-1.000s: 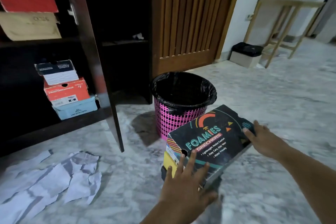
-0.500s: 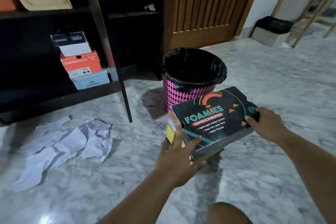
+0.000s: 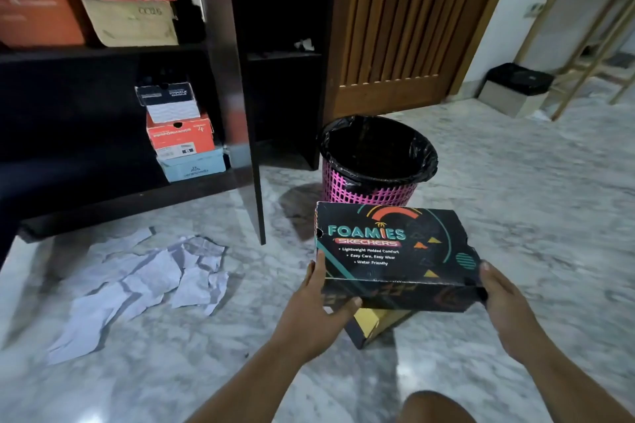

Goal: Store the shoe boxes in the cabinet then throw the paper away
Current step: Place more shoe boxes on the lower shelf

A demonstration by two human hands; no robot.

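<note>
A black shoe box point(image 3: 395, 251) printed "Foamies Skechers" is lifted off the floor in front of me. My left hand point(image 3: 319, 306) grips its left end and my right hand point(image 3: 505, 309) grips its right end. Under it another dark box with a yellow side point(image 3: 369, 324) lies on the floor. Crumpled white paper point(image 3: 144, 285) is spread on the floor to the left. The dark cabinet point(image 3: 113, 203) stands open at the left, with a stack of three shoe boxes point(image 3: 178, 134) on its lower shelf and more boxes point(image 3: 127, 0) above.
A pink bin with a black liner point(image 3: 374, 165) stands just beyond the held box. The open cabinet door point(image 3: 240, 96) juts out between the paper and the bin. A wooden door point(image 3: 405, 21), a small box point(image 3: 515, 87) and a wooden frame point(image 3: 584, 45) are at the back right.
The black box has been raised and turned level, with its long side facing me. My left hand moved from the lid to the left end. The yellow-sided box below is now uncovered.
</note>
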